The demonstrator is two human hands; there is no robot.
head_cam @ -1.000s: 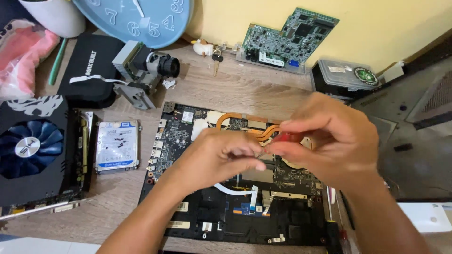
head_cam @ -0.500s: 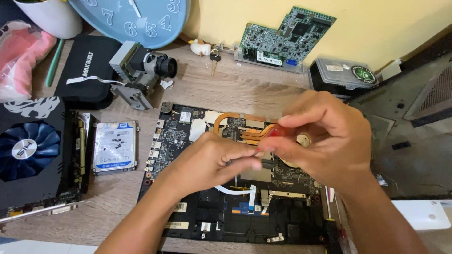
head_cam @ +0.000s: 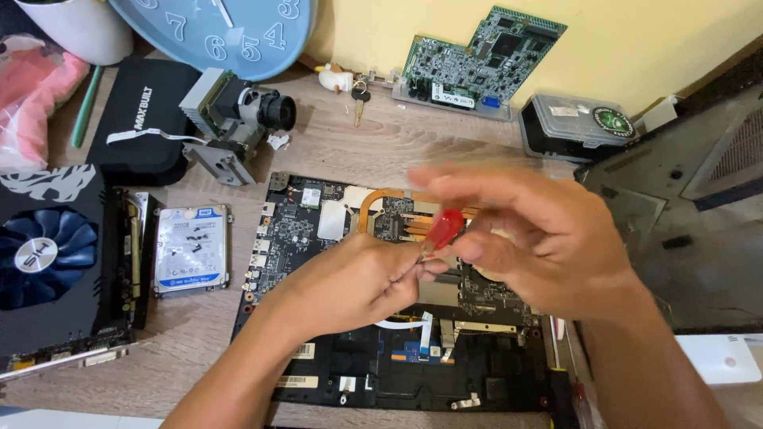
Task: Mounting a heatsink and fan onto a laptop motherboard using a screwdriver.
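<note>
Between both hands, the red screwdriver (head_cam: 442, 230) slants down-left: right hand (head_cam: 540, 242) grips its handle, left hand (head_cam: 354, 282) pinches its tip above the laptop board (head_cam: 310, 230).

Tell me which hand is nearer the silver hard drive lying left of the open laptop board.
Left. The left hand hovers over the board's middle, just right of the silver hard drive; the right hand, pinching the red-handled screwdriver, is farther right.

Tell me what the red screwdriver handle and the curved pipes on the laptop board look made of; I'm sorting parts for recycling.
The red screwdriver handle looks like translucent glossy plastic: it glows through, though it is blurred. The curved pipes look like copper, by their matte orange-brown metallic tone. The laptop board beneath looks like dark laminate.
</note>
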